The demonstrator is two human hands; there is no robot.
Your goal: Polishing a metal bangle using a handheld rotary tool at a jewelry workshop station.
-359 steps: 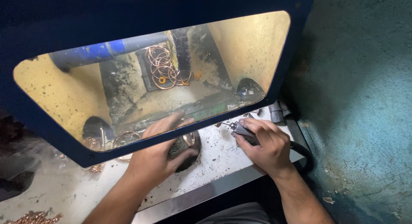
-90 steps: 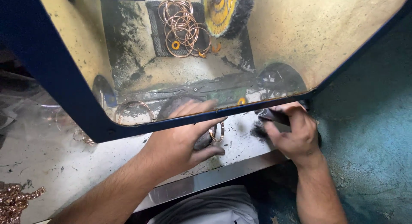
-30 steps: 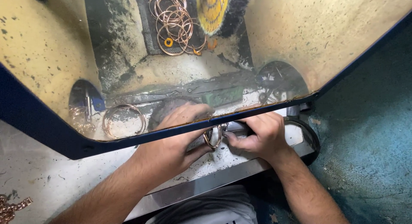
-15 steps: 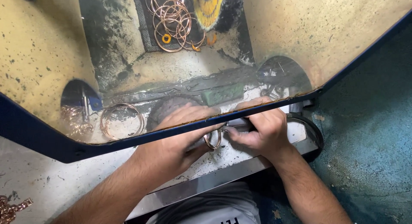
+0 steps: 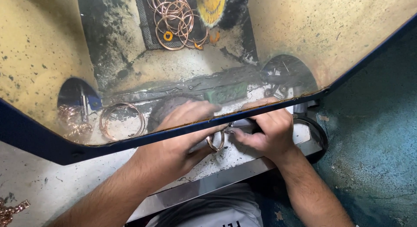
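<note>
Grimy bench [image 5: 65, 188] under dusty shield [image 5: 52, 144]. My left hand [image 5: 182, 144] and right hand [image 5: 269, 131] pinch copper ring [image 5: 216, 141] just below shield edge. Ring seems light, stiff, slick; best pinched at rim.

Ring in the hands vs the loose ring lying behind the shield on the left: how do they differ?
The held ring is pinched between left hand and right hand, standing roughly on edge; the loose ring lies flat, untouched. The held ring looks smaller across than the loose ring. The held ring shows below the blue-framed shield; the loose ring shows through it. Both are coppery metal hoops.
</note>
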